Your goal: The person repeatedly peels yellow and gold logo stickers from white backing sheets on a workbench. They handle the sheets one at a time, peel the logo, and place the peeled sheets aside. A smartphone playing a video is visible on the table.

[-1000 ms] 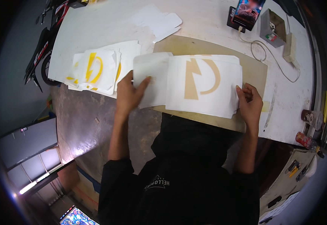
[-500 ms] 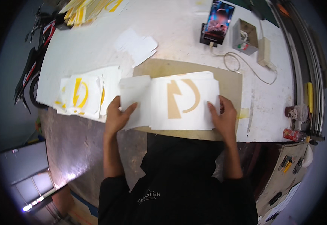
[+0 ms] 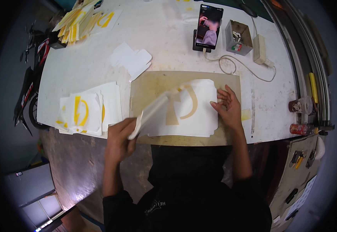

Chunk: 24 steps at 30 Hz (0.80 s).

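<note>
My left hand (image 3: 122,137) is closed on the edge of a white sheet (image 3: 153,116), which stands up at a slant over the left part of a flat white stencil (image 3: 199,123). That stencil has cut-outs showing tan: a lightning-like bar and a curved arc. It lies on a tan board (image 3: 145,83) at the table's front edge. At the stencil's right edge is my right hand (image 3: 229,110), fingers spread and its thumb tip by the paper. Whether the thumb touches it I cannot tell. To the left lies a pile of white stencils (image 3: 95,112) with yellow-stained cut-outs.
Blank white paper pieces (image 3: 131,58) lie behind the board. A lit phone (image 3: 210,27) on a stand, its cable, a grey box (image 3: 238,37) of small items and a power strip (image 3: 259,49) are at the back right. Yellow-stained sheets (image 3: 75,25) are stacked far left.
The sheet under my left hand has gone from nearly flat to raised and slanted. My left hand has closed round its edge; my right hand's fingers have spread at the stencil's edge.
</note>
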Each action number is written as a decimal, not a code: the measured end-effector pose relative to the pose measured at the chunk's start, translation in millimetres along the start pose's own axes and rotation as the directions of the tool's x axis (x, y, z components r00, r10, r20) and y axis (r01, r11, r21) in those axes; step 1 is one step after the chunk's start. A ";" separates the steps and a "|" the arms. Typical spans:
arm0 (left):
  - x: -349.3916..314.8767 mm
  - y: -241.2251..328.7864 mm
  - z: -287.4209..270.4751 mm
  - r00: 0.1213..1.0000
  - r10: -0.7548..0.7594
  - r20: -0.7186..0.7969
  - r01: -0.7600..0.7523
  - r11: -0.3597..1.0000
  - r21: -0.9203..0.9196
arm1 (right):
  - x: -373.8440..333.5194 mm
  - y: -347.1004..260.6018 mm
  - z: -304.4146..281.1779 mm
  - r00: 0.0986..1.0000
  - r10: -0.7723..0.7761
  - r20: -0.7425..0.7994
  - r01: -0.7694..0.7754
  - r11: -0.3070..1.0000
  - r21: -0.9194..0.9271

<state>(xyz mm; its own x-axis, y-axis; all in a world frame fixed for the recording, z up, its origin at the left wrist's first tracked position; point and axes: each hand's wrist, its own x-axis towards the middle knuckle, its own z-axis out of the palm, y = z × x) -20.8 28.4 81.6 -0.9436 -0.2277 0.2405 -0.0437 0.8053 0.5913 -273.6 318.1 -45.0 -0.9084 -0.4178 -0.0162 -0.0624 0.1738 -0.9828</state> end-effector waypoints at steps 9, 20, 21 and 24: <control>-20.3 36.4 -45.2 0.953 0.210 -0.218 -0.269 0.917 -0.293 | 21.5 -6.0 0.2 0.913 0.032 0.408 -0.219 0.880 0.422; -27.6 -18.9 -28.7 0.788 -0.597 -0.147 0.439 0.713 -0.547 | -34.8 -54.9 -17.0 0.906 0.143 0.399 -0.282 0.905 0.317; -21.5 -25.7 -20.9 0.782 -0.623 -0.025 0.478 0.625 -0.617 | -42.3 -66.5 -27.6 0.898 0.171 0.406 -0.330 0.871 0.363; -12.7 -39.3 7.9 0.731 -0.651 0.206 0.581 0.435 -0.688 | -41.4 -66.6 -52.6 0.861 0.185 0.475 -0.391 0.837 0.383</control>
<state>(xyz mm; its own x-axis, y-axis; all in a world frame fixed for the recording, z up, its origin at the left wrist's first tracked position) -9.7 3.9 49.3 -0.7285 -0.5782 -0.3674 -0.3414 -0.1585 0.9265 -253.6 370.7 30.9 -0.5972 -0.7506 -0.2828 0.4615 -0.0331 -0.8865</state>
